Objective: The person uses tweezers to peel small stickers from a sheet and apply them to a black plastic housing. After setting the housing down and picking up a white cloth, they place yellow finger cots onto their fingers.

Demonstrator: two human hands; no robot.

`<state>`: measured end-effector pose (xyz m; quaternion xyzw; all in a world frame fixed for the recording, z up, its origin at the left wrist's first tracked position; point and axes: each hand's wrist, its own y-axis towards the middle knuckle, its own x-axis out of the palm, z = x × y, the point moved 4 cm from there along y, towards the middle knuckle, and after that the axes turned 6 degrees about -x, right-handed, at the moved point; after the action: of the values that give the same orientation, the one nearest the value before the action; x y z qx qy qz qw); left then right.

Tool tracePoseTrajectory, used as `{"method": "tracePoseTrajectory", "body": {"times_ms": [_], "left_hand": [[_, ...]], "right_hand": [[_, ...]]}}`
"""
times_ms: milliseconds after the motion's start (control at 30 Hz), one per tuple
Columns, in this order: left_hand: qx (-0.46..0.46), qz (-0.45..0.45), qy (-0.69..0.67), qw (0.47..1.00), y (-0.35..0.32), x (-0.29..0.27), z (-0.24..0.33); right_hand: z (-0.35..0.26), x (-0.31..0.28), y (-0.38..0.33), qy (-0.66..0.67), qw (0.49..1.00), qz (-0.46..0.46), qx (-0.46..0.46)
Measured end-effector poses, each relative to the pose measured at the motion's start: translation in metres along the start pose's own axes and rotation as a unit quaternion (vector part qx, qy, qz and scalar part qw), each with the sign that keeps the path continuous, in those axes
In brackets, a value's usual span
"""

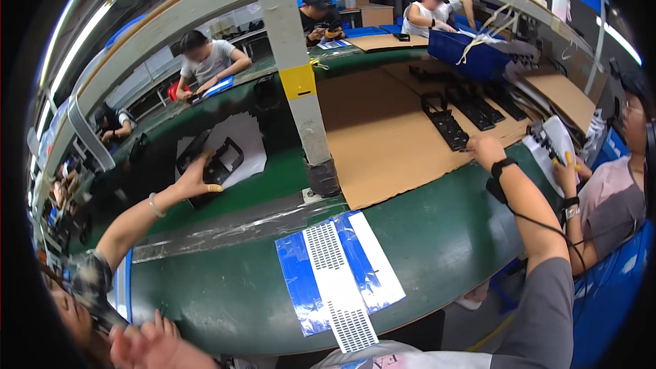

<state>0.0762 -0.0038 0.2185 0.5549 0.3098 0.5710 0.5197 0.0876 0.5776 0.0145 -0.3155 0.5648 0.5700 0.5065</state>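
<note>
Snagging the wrist cable (545, 225) could jerk the right hand (486, 152), knocking the black plastic frame (448, 130); right grip unclear, left hand (152, 350) blurred, can't tell.

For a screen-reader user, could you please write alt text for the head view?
A person's right hand reaches to a looped black part on brown cardboard over a green bench; the blurred left hand is at the lower edge. Left of centre, a co-worker's hand is at another black part.
</note>
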Motion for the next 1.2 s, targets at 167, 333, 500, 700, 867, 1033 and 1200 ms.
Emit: {"method": "tracePoseTrajectory", "body": {"times_ms": [167, 333, 500, 700, 867, 1033, 1200], "left_hand": [[-0.387, -0.092, 0.094, 0.913, -0.122, -0.074, -0.054], [-0.46, -0.091, 0.041, 0.882, -0.131, -0.069, -0.05], [-0.498, -0.093, 0.023, 0.862, -0.144, -0.06, -0.051], [-0.704, -0.155, -0.141, 0.678, -0.159, -0.039, -0.05], [-0.804, -0.3, -0.291, 0.422, -0.188, -0.028, -0.044], [-0.633, -0.462, -0.565, 0.259, -0.177, 0.004, 0.023], [-0.796, -0.013, -0.322, 0.512, -0.171, 0.005, -0.03]], "right_hand": [[-0.001, -0.004, -0.008, 0.012, 0.997, -0.002, 0.071], [-0.001, 0.014, -0.004, 0.003, 0.994, -0.012, 0.11], [-0.053, -0.015, -0.018, -0.044, 0.994, -0.079, -0.063], [-0.151, -0.138, -0.061, 0.177, 0.979, 0.023, -0.1], [-0.231, -0.224, -0.136, 0.369, 0.886, 0.029, -0.279], [-0.294, -0.253, -0.151, 0.466, 0.773, 0.054, -0.427], [-0.379, -0.195, -0.116, 0.225, 0.819, 0.105, -0.517]]}}
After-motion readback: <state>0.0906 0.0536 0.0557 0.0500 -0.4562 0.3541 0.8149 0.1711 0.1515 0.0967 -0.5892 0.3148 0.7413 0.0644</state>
